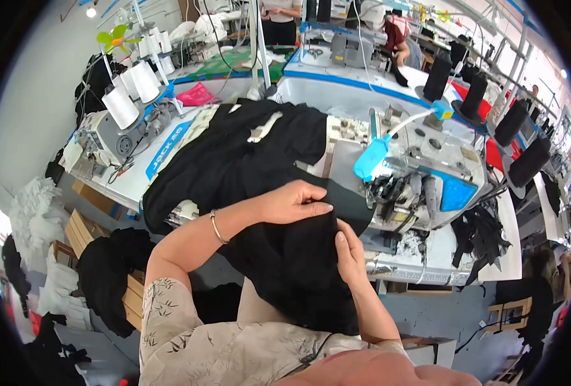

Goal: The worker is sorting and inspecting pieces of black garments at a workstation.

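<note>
White tabletop [121, 184] carries the work. Black fabric [234, 157] lies across it in loose folds, reaches the sewing machine [449, 154] at right and hangs over the front edge toward the person's lap. Status: judged to be at the arranging stage; the fabric is in place beside the machine head, while alignment and stitching of the held part are judged to remain. Completed seams cannot be confirmed. Left hand [293, 202]: pinches the fabric between thumb and curled fingers. Right hand [350, 254]: grasps the fabric's right edge, thumb uppermost. Markings: the blue strip [168, 151] at left bears large pale lettering.
</note>
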A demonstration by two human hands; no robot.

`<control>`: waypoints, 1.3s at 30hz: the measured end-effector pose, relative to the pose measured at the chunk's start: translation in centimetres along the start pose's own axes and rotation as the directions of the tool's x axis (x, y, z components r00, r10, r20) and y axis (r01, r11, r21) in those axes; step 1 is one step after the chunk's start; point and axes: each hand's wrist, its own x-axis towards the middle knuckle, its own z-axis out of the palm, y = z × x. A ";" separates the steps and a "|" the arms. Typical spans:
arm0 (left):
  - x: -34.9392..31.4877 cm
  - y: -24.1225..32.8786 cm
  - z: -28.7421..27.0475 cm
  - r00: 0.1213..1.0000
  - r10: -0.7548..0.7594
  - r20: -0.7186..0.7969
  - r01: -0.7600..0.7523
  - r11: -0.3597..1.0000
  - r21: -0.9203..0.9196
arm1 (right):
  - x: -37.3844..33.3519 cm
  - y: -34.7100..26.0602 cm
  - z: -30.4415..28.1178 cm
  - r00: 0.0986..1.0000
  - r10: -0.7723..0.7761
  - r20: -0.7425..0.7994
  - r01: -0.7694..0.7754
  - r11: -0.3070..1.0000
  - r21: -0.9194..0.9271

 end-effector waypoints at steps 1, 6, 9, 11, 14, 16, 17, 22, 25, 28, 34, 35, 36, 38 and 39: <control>0.3 0.0 -0.4 0.993 0.119 -0.008 -0.117 0.984 0.134 | 0.1 1.3 0.1 1.000 0.028 -0.009 -0.028 1.000 0.003; -0.3 2.6 -1.8 0.967 0.239 -0.084 -0.208 0.938 0.276 | -2.2 3.6 1.4 0.990 0.024 0.139 -0.006 0.992 -0.129; -0.2 2.3 -1.9 0.975 0.187 -0.116 -0.156 0.959 0.236 | -3.5 4.7 1.3 0.986 0.109 0.127 -0.083 0.978 -0.192; -0.3 1.4 -1.7 0.958 0.230 -0.172 -0.163 0.929 0.333 | -4.9 3.7 1.0 0.996 0.080 0.027 -0.074 0.981 -0.180; 0.6 -0.9 -0.8 0.846 0.424 -0.323 -0.287 0.873 0.395 | -8.1 0.6 -0.3 0.992 0.083 0.095 -0.091 0.992 0.085; 1.6 -1.0 -0.5 0.863 0.459 -0.213 -0.274 0.778 0.565 | -7.3 1.0 -0.2 0.999 -0.028 -0.029 0.024 0.992 -0.122; 2.0 -0.8 -0.5 0.875 0.469 -0.118 -0.251 0.649 0.718 | -6.5 1.3 -0.2 0.982 -0.155 -0.106 0.112 0.937 -0.330; 6.9 -2.2 1.6 0.817 0.575 -0.049 -0.420 0.650 0.633 | -5.4 5.6 -2.0 0.954 0.281 -0.102 -0.280 0.960 0.023; 8.5 -3.9 2.6 0.859 0.507 -0.070 -0.459 0.824 0.334 | -6.8 3.6 0.9 0.987 0.112 -0.111 -0.097 0.987 0.128; 9.8 -4.1 2.2 0.973 0.229 0.002 -0.227 0.963 0.144 | -7.8 8.0 0.6 0.870 0.480 0.115 -0.493 0.835 0.243; 7.8 -3.5 -1.3 0.995 -0.077 0.063 0.059 0.965 0.257 | -8.8 2.5 -1.1 0.999 0.014 -0.037 -0.025 0.955 -0.296; 7.8 -3.5 -1.3 0.995 -0.079 0.058 0.061 0.964 0.259 | -8.8 3.2 -1.5 0.998 0.056 -0.034 -0.064 0.923 -0.378; 7.7 -3.7 -1.1 0.996 -0.084 0.021 0.078 0.978 0.195 | -8.6 3.6 -1.5 0.991 0.134 -0.015 -0.129 0.912 -0.388; 7.4 -4.0 -0.7 0.995 -0.092 -0.024 0.095 0.975 0.203 | -9.3 3.1 -0.5 0.999 0.037 -0.029 -0.044 0.950 -0.308; 7.5 -4.0 -0.7 0.995 -0.093 -0.026 0.097 0.974 0.203 | -9.5 2.8 -0.2 0.997 -0.055 -0.057 0.041 0.972 -0.230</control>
